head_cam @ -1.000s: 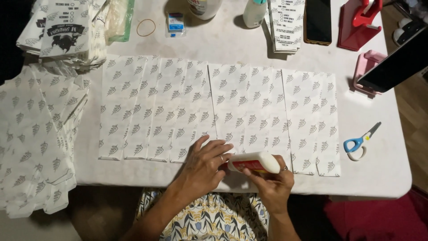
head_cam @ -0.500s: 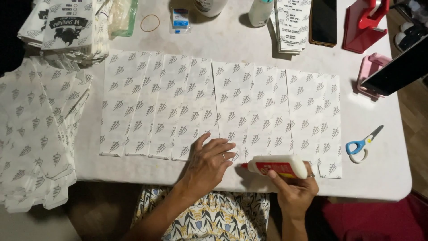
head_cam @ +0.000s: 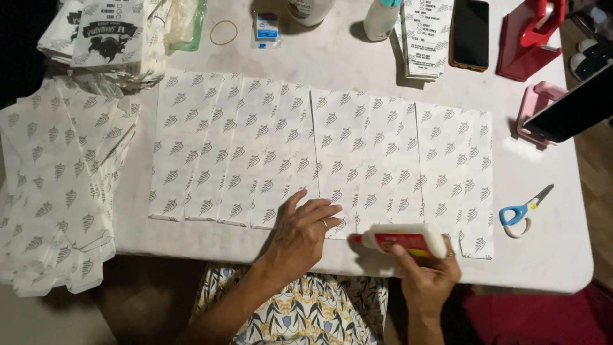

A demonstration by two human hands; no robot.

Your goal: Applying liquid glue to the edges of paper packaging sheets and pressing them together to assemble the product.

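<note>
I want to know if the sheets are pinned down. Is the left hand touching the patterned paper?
Touching: in the head view the left hand lies flat, palm down, on the patterned paper.

The right hand [head_cam: 429, 276] covers the underside of the white glue bottle with a red label [head_cam: 403, 241], and its nozzle tip against the patterned white paper sheets [head_cam: 319, 153] is too small to make out; the left hand [head_cam: 305, 231] hides the sheets' near edge beneath its palm; the stack of printed white bags [head_cam: 102, 38], the red tape dispenser [head_cam: 533, 35] and the white plastic bottle with a teal cap [head_cam: 381, 18] are cut off by the top edge; the dark tablet on a pink stand [head_cam: 568, 108] runs off the right edge.
</note>
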